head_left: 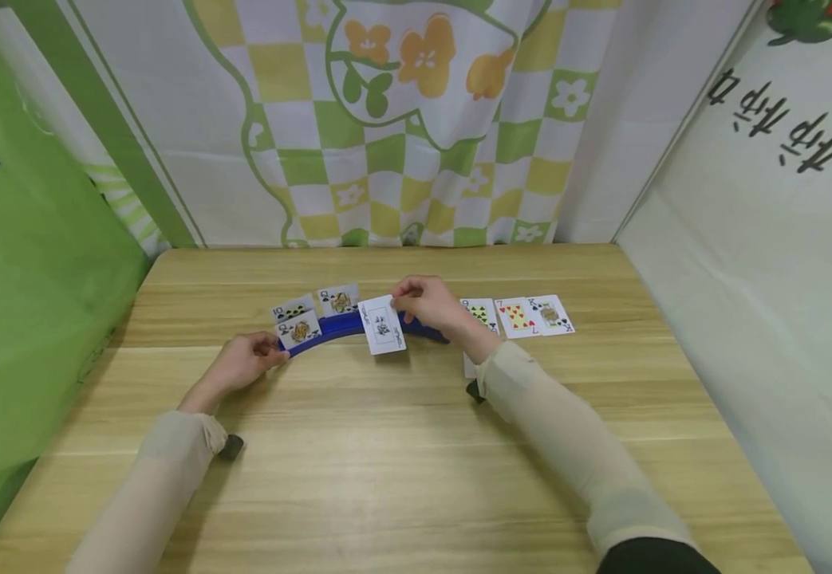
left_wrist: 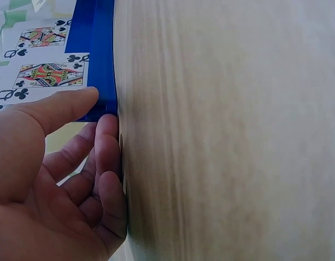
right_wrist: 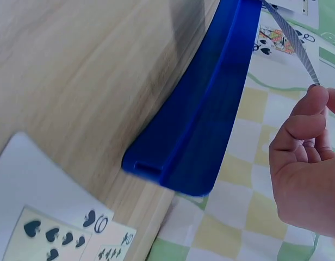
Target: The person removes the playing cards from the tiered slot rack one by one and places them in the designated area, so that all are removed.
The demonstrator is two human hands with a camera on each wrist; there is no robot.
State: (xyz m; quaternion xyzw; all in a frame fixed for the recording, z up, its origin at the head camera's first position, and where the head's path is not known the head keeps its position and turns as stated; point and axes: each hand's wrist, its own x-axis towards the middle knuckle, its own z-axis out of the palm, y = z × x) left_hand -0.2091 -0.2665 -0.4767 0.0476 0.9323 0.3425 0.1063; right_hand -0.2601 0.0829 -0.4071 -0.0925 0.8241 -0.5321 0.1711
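A curved blue playing-card holder [head_left: 341, 324] lies across the table, with its left end between the thumb and fingers of my left hand [head_left: 242, 363]. A queen of clubs [left_wrist: 50, 76] stands in it by my left thumb. Behind are a queen of spades [left_wrist: 42, 37] and a ten [head_left: 288, 308] of a black suit. My right hand [head_left: 430, 303] pinches a joker [head_left: 383, 325] by its upper right corner, over the middle of the holder. In the right wrist view the joker shows nearly edge-on, and the holder's right end [right_wrist: 192, 147] bears no cards.
Right of the holder, a seven of hearts [head_left: 516, 319] and a king of spades [head_left: 551, 316] lie face up. Beside them a black-suit card [head_left: 480, 309] is partly hidden by my right forearm. A patterned curtain [head_left: 416, 159] hangs behind the table.
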